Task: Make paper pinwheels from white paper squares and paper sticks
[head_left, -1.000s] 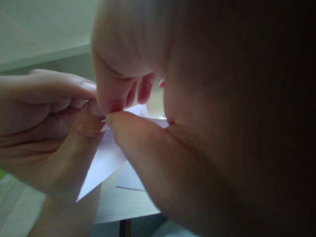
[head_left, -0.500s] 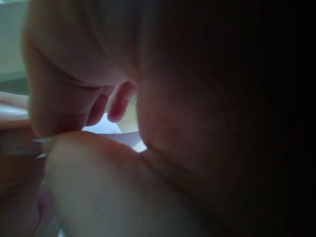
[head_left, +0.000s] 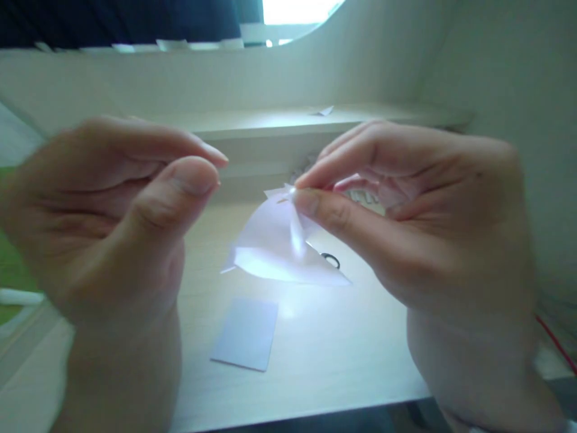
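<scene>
Our right hand (head_left: 433, 222) pinches the paper's (head_left: 279, 246) top corner at frame centre; it hangs down-left over the table (head_left: 315, 361). Our left hand (head_left: 112, 216), thumb and forefinger apart and empty, hovers just left. A card (head_left: 246, 334) lies below.

pale wooden desk (head_left: 315, 361), raised shelf (head_left: 270, 123), bright window (head_left: 297, 11)

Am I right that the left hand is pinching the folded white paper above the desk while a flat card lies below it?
Not quite: the head view shows the right hand pinching the folded white paper; the left hand holds nothing. The flat card does lie on the desk.
</scene>
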Available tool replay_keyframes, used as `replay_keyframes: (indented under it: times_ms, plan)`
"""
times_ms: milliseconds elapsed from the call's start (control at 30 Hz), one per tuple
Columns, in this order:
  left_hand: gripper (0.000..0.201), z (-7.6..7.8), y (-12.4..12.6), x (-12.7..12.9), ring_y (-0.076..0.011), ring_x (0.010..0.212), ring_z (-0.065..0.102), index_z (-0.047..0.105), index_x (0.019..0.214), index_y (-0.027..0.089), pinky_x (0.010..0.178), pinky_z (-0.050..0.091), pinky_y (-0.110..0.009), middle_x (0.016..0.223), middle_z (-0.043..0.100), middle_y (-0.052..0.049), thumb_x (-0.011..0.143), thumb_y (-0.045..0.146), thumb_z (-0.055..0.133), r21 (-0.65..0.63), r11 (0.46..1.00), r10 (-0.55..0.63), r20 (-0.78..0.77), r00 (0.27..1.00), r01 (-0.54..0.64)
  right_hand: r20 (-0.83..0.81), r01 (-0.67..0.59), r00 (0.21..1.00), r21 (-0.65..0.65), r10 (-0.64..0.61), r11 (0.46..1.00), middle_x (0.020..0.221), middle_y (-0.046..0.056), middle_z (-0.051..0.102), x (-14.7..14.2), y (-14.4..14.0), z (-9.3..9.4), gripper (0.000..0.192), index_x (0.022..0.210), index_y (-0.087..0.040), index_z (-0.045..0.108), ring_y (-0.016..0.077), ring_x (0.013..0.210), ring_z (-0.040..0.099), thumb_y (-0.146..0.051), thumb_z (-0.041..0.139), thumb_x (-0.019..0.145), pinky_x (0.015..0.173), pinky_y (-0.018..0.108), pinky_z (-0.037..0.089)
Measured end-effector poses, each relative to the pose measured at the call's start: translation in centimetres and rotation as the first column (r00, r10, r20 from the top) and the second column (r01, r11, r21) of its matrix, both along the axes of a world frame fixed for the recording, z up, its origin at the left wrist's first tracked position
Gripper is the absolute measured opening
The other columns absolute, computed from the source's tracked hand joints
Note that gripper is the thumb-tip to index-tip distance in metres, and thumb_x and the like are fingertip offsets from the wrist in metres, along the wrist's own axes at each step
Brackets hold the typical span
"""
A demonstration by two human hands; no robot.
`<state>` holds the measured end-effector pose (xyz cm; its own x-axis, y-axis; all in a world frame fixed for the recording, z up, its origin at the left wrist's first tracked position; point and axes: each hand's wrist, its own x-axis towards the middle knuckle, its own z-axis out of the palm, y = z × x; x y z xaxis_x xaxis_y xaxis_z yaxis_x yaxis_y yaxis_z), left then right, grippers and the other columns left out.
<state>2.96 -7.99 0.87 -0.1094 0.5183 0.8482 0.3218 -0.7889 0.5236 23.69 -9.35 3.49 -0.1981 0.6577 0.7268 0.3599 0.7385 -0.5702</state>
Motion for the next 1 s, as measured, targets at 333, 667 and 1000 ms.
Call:
replay_keyframes:
  times_ms: [333, 667, 1000]
  plan:
    - [0.012, 1.7, -0.1, 1.0, -0.0080, 0.052, 0.049, 0.076, 0.071, 0.021, 0.046, 0.033, -0.026, 0.058, 0.063, 0.006, 0.078, 0.020, 0.085, -0.068, 0.994, 0.088, 0.008, 0.996, -0.087, -0.286, 0.178, 0.950, 0.158, -0.127, 0.971, 0.093, 0.002, 0.071, -0.3, 2.3, -2.2, 0.012, 0.092, -0.024, 0.077, 0.0190, 0.087, 0.068, -0.012, 0.078, 0.088, 0.079, 0.038, 0.056]
    - [0.013, -0.1, 0.8, 3.2, -0.0113, 0.062, 0.067, 0.079, 0.094, 0.023, 0.054, 0.051, -0.023, 0.077, 0.077, 0.003, 0.083, 0.016, 0.076, -0.209, 0.942, 0.220, -0.210, 0.953, -0.264, -0.322, 0.269, 0.927, 0.221, -0.191, 0.937, 0.093, 0.003, 0.070, -1.2, 3.0, -3.2, 0.013, 0.092, -0.019, 0.077, 0.0179, 0.088, 0.067, -0.008, 0.078, 0.086, 0.079, 0.036, 0.055]
    - [0.019, -1.3, 1.4, 2.4, -0.0112, 0.059, 0.060, 0.080, 0.100, 0.026, 0.053, 0.046, -0.027, 0.083, 0.079, 0.001, 0.088, 0.014, 0.073, 0.007, 0.979, 0.202, -0.225, 0.953, -0.206, -0.349, -0.029, 0.935, 0.095, 0.060, 0.995, 0.095, 0.002, 0.071, -0.9, 3.5, -3.7, 0.019, 0.094, -0.024, 0.080, 0.0184, 0.089, 0.067, -0.008, 0.080, 0.085, 0.082, 0.038, 0.055]
